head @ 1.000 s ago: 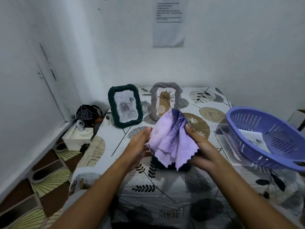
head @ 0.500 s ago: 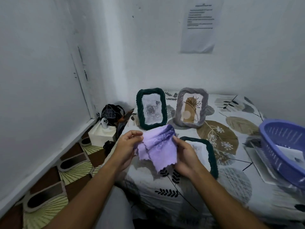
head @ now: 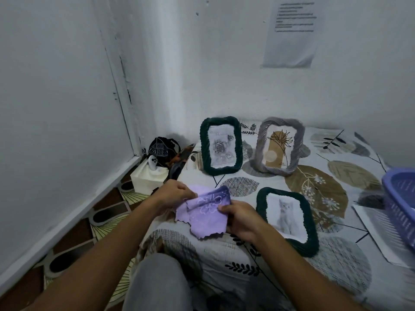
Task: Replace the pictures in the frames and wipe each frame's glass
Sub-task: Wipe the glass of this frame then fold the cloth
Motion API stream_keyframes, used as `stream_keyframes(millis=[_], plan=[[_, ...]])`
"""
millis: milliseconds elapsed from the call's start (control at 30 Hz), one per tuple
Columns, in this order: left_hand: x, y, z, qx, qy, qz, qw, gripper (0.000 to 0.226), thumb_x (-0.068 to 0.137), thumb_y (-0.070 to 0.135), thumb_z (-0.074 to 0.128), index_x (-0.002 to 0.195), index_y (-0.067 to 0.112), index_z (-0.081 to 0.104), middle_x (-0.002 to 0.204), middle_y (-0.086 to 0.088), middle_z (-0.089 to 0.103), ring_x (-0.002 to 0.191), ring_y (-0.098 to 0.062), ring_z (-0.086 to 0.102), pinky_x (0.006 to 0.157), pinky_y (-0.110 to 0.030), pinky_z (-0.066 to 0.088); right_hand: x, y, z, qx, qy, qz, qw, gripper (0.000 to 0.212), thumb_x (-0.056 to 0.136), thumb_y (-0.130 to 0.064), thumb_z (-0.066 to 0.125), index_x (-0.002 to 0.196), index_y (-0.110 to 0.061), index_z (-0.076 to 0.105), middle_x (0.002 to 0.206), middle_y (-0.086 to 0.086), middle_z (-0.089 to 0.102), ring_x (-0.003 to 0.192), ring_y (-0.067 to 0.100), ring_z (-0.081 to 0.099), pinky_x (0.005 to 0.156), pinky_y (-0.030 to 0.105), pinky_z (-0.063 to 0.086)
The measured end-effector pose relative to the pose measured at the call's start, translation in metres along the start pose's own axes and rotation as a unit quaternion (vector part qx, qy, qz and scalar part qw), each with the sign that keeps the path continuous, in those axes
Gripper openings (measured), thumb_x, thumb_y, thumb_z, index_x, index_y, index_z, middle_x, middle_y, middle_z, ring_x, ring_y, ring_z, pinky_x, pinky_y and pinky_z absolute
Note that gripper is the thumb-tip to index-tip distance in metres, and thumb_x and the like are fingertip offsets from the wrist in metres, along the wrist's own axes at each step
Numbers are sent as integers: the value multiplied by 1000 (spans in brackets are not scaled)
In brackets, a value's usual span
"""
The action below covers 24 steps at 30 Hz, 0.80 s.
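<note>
Both hands hold a crumpled purple cloth [head: 205, 214] over the table's near left edge. My left hand [head: 174, 194] pinches its left end; my right hand [head: 241, 218] grips its right side. To the right of my right hand a dark green frame [head: 311, 239] lies flat, holding a white cat picture. Farther back a second dark green frame [head: 221, 147] with a grey rose picture stands upright. Beside it stands a grey frame [head: 279, 145] with a tan plant print.
The table wears a leaf-patterned cloth [head: 314, 185]. A purple plastic basket [head: 400, 203] sits at the right edge on loose paper sheets [head: 368, 225]. Left of the table on the floor are a white box [head: 149, 179] and a black bag [head: 161, 149]. My knee [head: 159, 281] is below.
The view has swung left and down. The cloth has dropped lower toward the table edge and is more bunched between my hands. The flat cat frame is now fully uncovered.
</note>
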State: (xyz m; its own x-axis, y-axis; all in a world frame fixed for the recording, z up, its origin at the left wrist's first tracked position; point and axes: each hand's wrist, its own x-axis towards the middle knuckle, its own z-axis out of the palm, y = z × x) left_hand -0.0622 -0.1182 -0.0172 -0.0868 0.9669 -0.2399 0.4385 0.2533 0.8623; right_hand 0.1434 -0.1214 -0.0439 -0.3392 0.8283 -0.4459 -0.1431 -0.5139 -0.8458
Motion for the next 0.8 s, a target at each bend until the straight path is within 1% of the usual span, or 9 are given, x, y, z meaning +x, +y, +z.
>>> stream_keyframes(millis=[67,133,233,333,367,500,633,733,800], plan=[[1,0,1,34,-8,1,999,12,77,14,75,77,2,77,93,-22,72,85,-33,66,76,-41,52,4,-2,-1,-25,8,-5,1000,23,87,9,50,105,1,63,101,18,70,86,29,66,75,38,54],[3,1,2,62,-18,1,998,7,79,7,72,77,3,77,90,-16,73,86,-33,67,77,-42,55,6,-2,-1,-54,14,-7,998,23,86,11,52,104,3,63,101,19,68,84,29,65,71,36,54],[6,3,2,52,-29,-11,998,11,80,1,68,75,4,76,86,-13,72,76,-22,64,71,-32,54,6,-2,-3,-74,17,-1,997,22,84,12,52,101,3,62,97,19,67,81,29,64,66,35,54],[9,6,0,57,-8,7,998,8,81,5,70,75,4,75,73,-5,70,65,-13,60,56,-20,48,7,-4,-6,-81,10,11,997,25,83,13,53,105,5,62,92,16,67,78,27,64,61,33,54],[11,7,-1,63,6,24,998,7,82,8,70,78,3,74,73,-5,69,66,-13,60,57,-21,47,7,-5,-7,-81,5,17,997,26,83,13,54,108,7,61,91,15,68,77,27,65,60,33,55],[22,12,-4,96,48,88,990,9,87,13,68,85,4,70,87,-9,68,79,-18,61,71,-30,51,5,-9,-6,-66,-27,37,997,31,83,12,58,114,5,58,95,14,70,79,27,69,61,36,58],[38,15,2,143,49,139,979,7,89,17,66,87,10,67,87,-2,63,82,-15,57,68,-28,47,5,-8,-1,-69,-39,46,996,27,83,10,61,108,1,58,95,16,71,79,29,70,66,41,60],[49,8,9,167,76,157,970,6,87,18,68,82,20,65,91,0,64,90,-19,61,78,-32,48,5,-7,2,-110,-19,38,993,23,82,4,67,102,0,59,89,17,70,70,27,70,63,40,60],[51,0,15,165,96,151,970,8,86,19,69,82,22,62,89,-1,64,82,-19,61,71,-33,51,3,-7,4,-147,-5,24,989,21,82,0,70,99,0,58,80,16,68,59,25,67,56,36,60]])
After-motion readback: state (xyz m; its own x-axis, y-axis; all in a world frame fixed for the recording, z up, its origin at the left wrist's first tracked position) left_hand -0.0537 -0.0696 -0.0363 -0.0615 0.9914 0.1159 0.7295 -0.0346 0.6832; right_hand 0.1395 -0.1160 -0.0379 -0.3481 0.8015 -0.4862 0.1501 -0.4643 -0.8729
